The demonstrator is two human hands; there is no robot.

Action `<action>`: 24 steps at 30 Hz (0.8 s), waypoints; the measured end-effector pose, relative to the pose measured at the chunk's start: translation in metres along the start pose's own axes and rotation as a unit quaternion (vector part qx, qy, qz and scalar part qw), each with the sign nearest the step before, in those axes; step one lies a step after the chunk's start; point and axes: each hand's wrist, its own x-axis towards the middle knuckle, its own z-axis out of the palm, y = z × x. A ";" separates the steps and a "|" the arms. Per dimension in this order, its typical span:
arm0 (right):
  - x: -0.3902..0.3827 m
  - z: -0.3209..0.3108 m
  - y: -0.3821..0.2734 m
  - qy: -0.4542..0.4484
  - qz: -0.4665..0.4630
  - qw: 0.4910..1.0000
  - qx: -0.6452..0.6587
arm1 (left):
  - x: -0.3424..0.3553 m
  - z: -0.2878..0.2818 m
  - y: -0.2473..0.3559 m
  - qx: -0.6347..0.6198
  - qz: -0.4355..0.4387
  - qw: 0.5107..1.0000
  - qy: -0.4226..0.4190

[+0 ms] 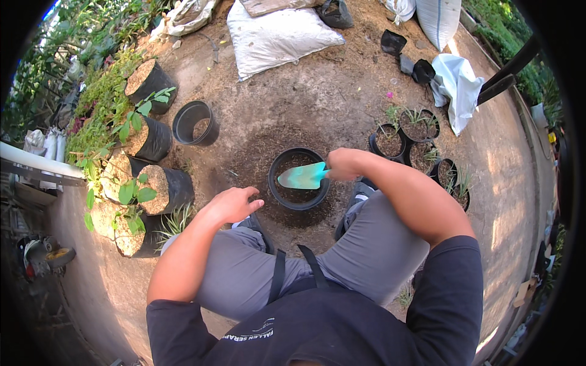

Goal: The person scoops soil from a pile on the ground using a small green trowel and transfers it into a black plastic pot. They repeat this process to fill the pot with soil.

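Observation:
My right hand (345, 164) is closed round the handle of a teal hand trowel (302, 176). Its blade lies over the opening of a round black plant pot (274, 190), pointing left. Dark, crumbly soil (298, 196) shows inside the pot below the blade. To the left of the pot, near my knee, my left hand (235, 205) is held with loosely bent fingers apart and nothing in them. It does not touch the pot, which stands on the ground between my feet.
Another black pot (210, 133) stands farther left, beside several black grow bags (181, 189) with leafy plants. Small potted plants (421, 156) cluster at the right. A white sack (281, 38) lies at the back; a white plastic bag (456, 91) lies at the far right.

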 end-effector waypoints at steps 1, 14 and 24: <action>0.005 0.000 -0.008 0.021 -0.013 0.998 -0.049 | 0.000 -0.001 0.001 0.000 -0.002 1.000 0.000; -0.003 -0.026 -0.054 -0.015 0.078 0.996 -0.029 | -0.005 0.000 -0.009 -0.006 0.007 1.000 0.017; 0.005 -0.020 -0.047 0.024 0.081 0.996 -0.028 | -0.008 -0.003 -0.008 -0.011 0.006 1.000 0.027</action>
